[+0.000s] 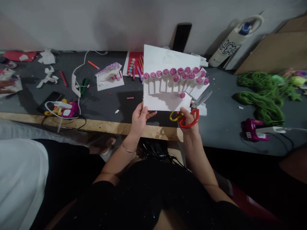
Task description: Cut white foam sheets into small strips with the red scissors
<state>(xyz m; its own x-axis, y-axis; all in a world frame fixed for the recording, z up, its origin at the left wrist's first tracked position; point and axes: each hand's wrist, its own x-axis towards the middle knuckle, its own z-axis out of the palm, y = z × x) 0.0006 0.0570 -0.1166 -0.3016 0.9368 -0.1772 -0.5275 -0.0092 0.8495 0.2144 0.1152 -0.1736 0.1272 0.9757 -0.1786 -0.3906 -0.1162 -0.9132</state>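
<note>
As hands (140,118) (189,119) grip, the card (168,100) runs roughly crosswise.

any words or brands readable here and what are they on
None can be read. The dark print on the bag is too blurred to tell if it is lettering; the small mark near its base and the label on the glue gun are too small.
</note>
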